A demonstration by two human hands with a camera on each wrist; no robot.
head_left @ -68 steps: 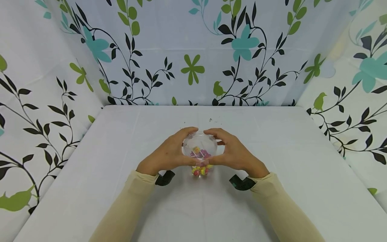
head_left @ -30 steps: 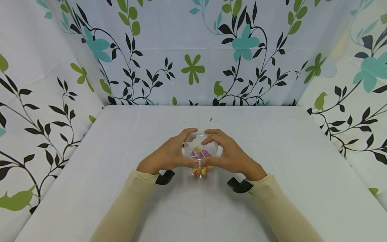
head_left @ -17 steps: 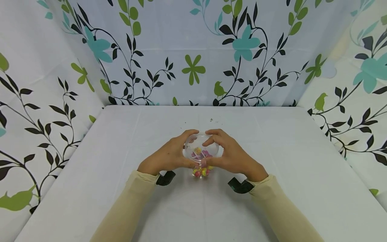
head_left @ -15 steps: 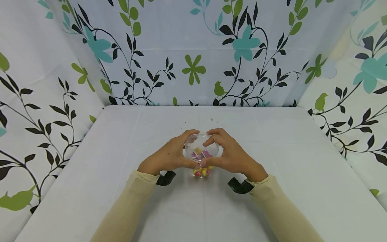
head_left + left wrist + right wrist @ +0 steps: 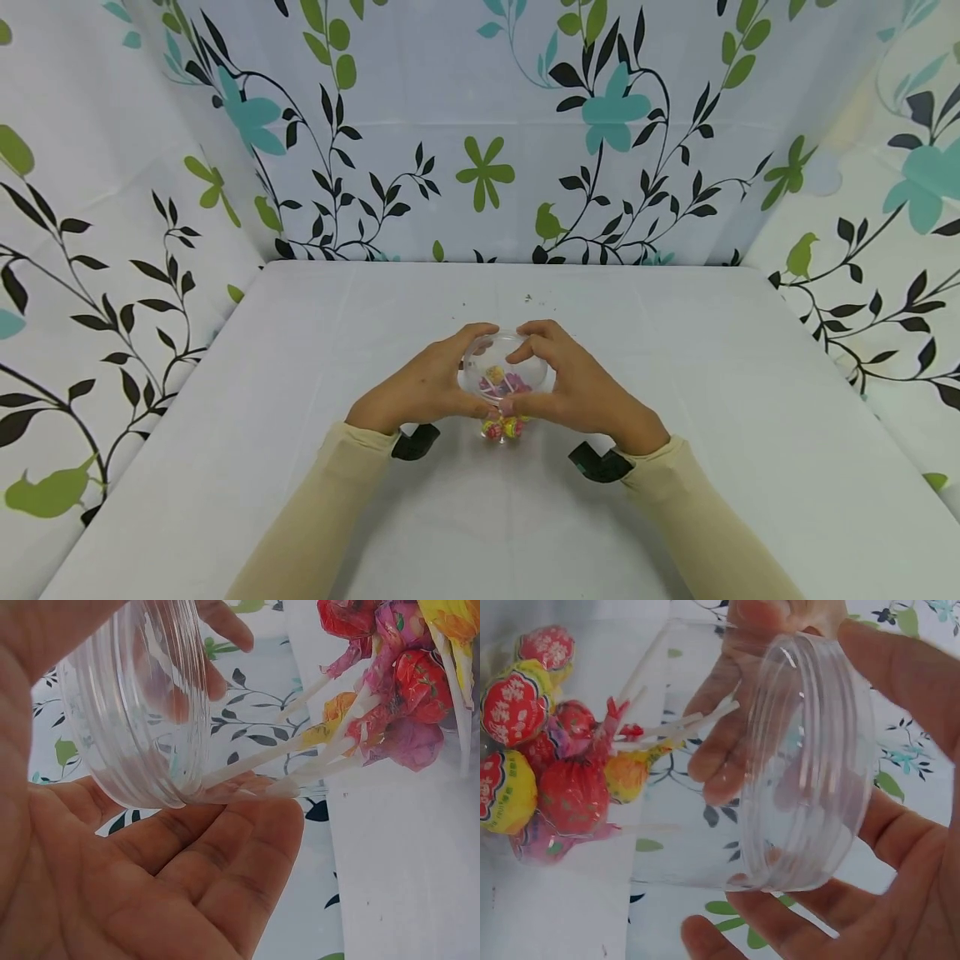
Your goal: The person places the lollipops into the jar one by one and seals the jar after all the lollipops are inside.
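A clear plastic jar (image 5: 502, 437) stands upright on the white table, seen from above in the head view. Through its wall show several wrapped lollipops (image 5: 574, 795), red, yellow and pink, their white sticks pointing up. A clear ridged lid (image 5: 142, 712) caps the jar. My left hand (image 5: 422, 381) curls round the lid's left side, thumb in front and fingers behind. Opposite it, my right hand (image 5: 585, 387) grips the right side, its index finger bent over the lid's top. The two thumbs meet at the front edge.
The white table (image 5: 637, 517) spreads out around the jar. Small dark specks (image 5: 528, 297) mark its far part. Behind and at the sides hangs a curtain (image 5: 420, 83) printed with leaves, flowers and birds.
Since the oldest frame, my right index finger has bent in over the lid's top and the right thumb has shifted slightly inward. Lately the hands stay nearly still while the whole view drifts a little.
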